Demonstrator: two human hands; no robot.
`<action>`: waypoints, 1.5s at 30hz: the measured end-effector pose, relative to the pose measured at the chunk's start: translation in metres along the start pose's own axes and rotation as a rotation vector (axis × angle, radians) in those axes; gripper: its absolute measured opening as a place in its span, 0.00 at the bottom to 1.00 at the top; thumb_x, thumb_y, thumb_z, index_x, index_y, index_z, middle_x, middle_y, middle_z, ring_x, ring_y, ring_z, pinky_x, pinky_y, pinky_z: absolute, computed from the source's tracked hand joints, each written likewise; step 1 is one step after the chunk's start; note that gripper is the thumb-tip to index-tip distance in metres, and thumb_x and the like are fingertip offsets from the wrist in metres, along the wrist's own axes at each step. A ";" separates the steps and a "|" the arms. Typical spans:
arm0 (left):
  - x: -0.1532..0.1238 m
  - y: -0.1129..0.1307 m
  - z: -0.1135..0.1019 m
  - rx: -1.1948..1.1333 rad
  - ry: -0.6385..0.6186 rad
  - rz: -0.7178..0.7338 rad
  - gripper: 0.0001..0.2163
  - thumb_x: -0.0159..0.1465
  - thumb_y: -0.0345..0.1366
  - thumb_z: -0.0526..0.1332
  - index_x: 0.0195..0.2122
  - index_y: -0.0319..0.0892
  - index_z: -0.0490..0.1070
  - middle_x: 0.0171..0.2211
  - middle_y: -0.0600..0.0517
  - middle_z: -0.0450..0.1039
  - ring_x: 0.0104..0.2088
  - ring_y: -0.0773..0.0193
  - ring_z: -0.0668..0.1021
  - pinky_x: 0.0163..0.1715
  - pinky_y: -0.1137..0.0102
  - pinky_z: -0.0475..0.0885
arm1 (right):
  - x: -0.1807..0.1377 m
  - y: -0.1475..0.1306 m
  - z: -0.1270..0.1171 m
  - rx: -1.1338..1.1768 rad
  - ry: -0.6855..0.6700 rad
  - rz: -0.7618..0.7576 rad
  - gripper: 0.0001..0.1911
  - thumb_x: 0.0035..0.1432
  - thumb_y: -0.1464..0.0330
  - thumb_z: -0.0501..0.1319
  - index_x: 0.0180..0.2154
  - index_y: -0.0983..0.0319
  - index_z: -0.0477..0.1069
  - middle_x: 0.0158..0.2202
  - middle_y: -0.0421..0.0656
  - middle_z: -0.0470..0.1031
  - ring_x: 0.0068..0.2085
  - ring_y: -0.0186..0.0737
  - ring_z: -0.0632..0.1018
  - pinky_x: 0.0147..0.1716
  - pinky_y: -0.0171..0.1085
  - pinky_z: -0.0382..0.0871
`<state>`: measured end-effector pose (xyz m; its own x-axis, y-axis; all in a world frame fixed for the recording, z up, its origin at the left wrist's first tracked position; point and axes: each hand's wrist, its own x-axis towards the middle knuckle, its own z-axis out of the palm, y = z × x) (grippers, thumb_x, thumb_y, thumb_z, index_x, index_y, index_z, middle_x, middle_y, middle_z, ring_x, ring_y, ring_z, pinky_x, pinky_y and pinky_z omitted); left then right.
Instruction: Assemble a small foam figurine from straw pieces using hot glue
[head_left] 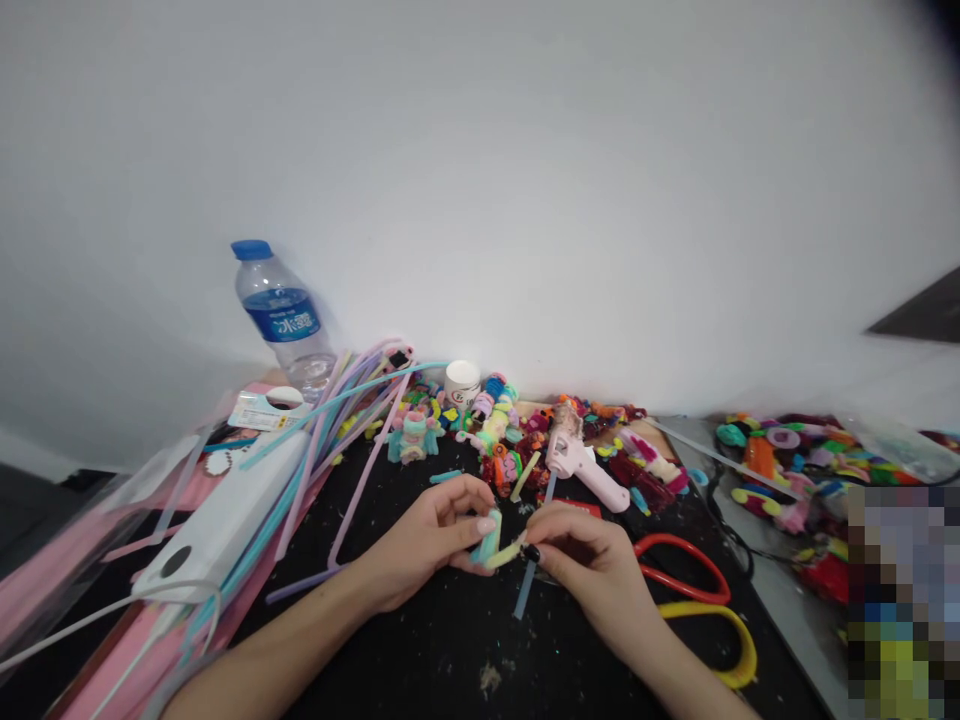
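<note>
Chenille piece [486, 540] is held just above the black mat [420, 665], between both hands; clock directions below are read with it as centre.

Left hand [442, 540]: fingers curled, thumb down, no gap left, pale blue-green body gripped. Right hand [581, 560]: thumb and index brought to a narrow pinch at the tip of the pale yellow end; exact contact is partly hidden, but the tip appears to be gripped.

Step in hand, as judged: the yellow end is being shaped or set against the body. Whether the two colours are joined or merely pressed together cannot be told. Next move would call for a firm left grip and small fingertip control on the right, since fuzzy stems should bend easily but may spring back.

Body is short, folded, soft-piled; yellow end is slim and slightly curved. Same fuzzy texture is seen in the long pastel stems [360, 480] at 10 o'clock, some kinked sharply. Lumpy, multicoloured figures [414, 435] are heaped from 11 to 1.

Pink glue gun [589, 475], smooth plastic with a crusted brownish patch on top, is laid at 2. Translucent stick [523, 595], straight and waxy-looking, is seen at 5. Glossy red loop [686, 570] is at 3, matt yellow loop [739, 645] at 4.
</note>
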<state>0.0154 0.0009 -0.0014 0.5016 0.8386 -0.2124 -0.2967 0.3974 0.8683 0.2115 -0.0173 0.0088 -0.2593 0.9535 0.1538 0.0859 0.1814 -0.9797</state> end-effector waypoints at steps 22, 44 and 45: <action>0.000 -0.001 0.002 0.134 0.064 0.041 0.10 0.52 0.36 0.68 0.31 0.39 0.69 0.25 0.56 0.66 0.24 0.71 0.68 0.23 0.78 0.63 | 0.000 0.000 0.006 -0.069 0.020 0.009 0.02 0.49 0.71 0.63 0.28 0.61 0.74 0.28 0.41 0.74 0.30 0.36 0.75 0.28 0.33 0.69; 0.000 0.001 0.007 0.184 0.050 0.075 0.10 0.53 0.36 0.67 0.31 0.38 0.68 0.24 0.56 0.66 0.25 0.70 0.68 0.26 0.75 0.63 | -0.005 0.001 0.008 -0.204 0.051 0.044 0.05 0.56 0.67 0.58 0.30 0.61 0.64 0.23 0.36 0.63 0.24 0.31 0.64 0.23 0.30 0.59; 0.000 0.001 0.006 0.182 0.058 0.083 0.09 0.54 0.36 0.66 0.31 0.38 0.68 0.24 0.56 0.66 0.26 0.70 0.68 0.26 0.75 0.63 | -0.006 0.001 0.007 -0.263 0.037 0.015 0.06 0.58 0.67 0.56 0.30 0.61 0.63 0.23 0.35 0.62 0.24 0.31 0.64 0.23 0.30 0.58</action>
<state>0.0200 -0.0015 0.0022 0.4327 0.8876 -0.1580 -0.1802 0.2569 0.9495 0.2060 -0.0244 0.0061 -0.2215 0.9637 0.1487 0.3382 0.2190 -0.9153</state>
